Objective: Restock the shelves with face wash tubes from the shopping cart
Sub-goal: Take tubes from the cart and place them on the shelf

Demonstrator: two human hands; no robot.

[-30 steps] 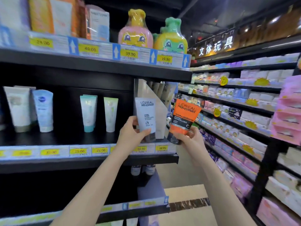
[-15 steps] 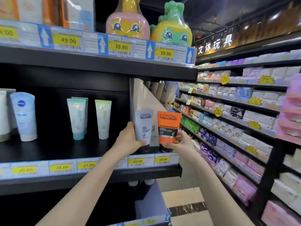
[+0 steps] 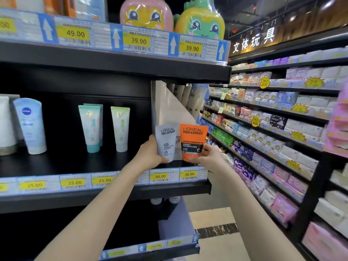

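My left hand (image 3: pixel 150 154) grips a grey L'Oreal Men Expert tube (image 3: pixel 166 141) by its lower part. Beside it on the right, my right hand (image 3: pixel 206 155) holds an orange L'Oreal Men Expert tube (image 3: pixel 193 142) from below. Both tubes stand upright and side by side at the right end of the black middle shelf (image 3: pixel 75 162), just above the 30.00 price tags (image 3: pixel 160 176). Their caps are hidden behind my fingers, so I cannot tell whether they rest on the shelf. The shopping cart is out of view.
Two green tubes (image 3: pixel 90 127) (image 3: pixel 120 129) and a blue-white tube (image 3: pixel 31 125) stand further left on the shelf. A white divider panel (image 3: pixel 165 110) rises behind the held tubes. Cartoon bottles (image 3: pixel 146 14) sit on the top shelf. Packed shelves (image 3: pixel 273 129) line the aisle on the right.
Both hands have moved the tubes down towards the shelf's right end. The orange tube, tilted a second ago, now stands upright beside the grey one.
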